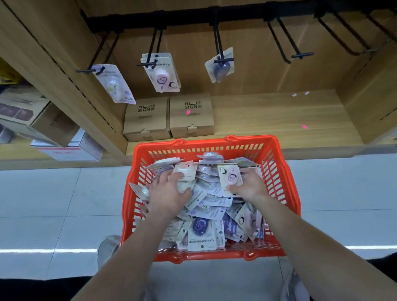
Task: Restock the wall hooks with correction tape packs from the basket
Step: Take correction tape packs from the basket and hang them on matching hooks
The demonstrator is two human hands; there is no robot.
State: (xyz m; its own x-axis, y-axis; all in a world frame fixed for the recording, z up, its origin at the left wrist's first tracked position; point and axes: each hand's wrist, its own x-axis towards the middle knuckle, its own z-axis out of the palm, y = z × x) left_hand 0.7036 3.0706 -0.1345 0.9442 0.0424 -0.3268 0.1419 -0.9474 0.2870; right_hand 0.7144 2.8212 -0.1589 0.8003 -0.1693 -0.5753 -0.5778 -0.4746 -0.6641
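Correction tape packs (pixel 209 218) are heaped in the basket (pixel 290 191); a pink pack (pixel 230 177) is pinched in the grip of the right hand (pixel 250 185), a cream pack (pixel 186 172) seemingly clutched by the left hand (pixel 168 193).

a: what do the two flat brown cardboard boxes (pixel 146 118) on the pale wooden shelf (pixel 271 115) say?
b: each lid says "nu sign" in dark letters, with a tiny square mark beside it that i can't read.
a: and the white card packs (pixel 201 235) in the orange plastic basket (pixel 290 191)?
b: small print runs along their edges, but it is too blurry to read.
a: the hanging packs (pixel 163 74) on the black metal hooks (pixel 218 42)?
b: blurry too.
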